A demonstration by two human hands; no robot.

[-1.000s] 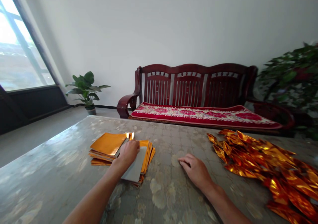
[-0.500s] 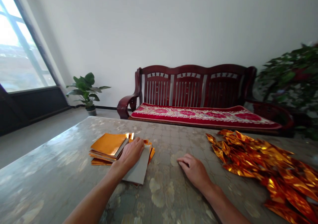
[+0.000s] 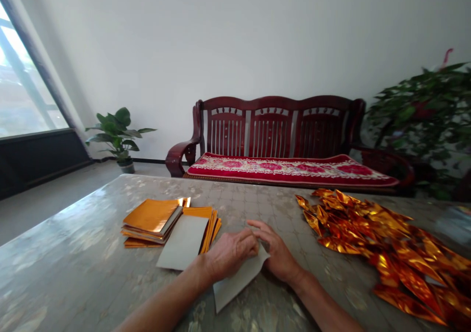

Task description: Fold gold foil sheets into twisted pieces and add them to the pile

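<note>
Between my hands, low over the table, a sheet of foil paper [image 3: 241, 280] shows its grey back, slightly bent and tilted. My left hand [image 3: 231, 251] is closed on its upper part, knuckles up. My right hand [image 3: 277, 253] is at the sheet's right corner, fingers stretched out toward the left fingertips; its thumb is hidden. Left of the hands, a pile of foil paper sheets [image 3: 184, 241] has a grey side uppermost, with orange-gold edges fanned out behind it. A second stack of gold sheets [image 3: 150, 214] adjoins it.
A heap of folded shiny gold foil pieces [image 3: 368, 234] covers the right of the table [image 3: 73, 268], which has a clear patterned cover. Beyond stand a dark red wooden bench [image 3: 272, 130] with a red floral mat [image 3: 287, 169], and potted plants [image 3: 119, 133] at both sides.
My left hand has moved right and nearer, off the pile, bringing one sheet along. My right hand has shifted slightly left and its fingers have spread. The view has turned a little to the right.
</note>
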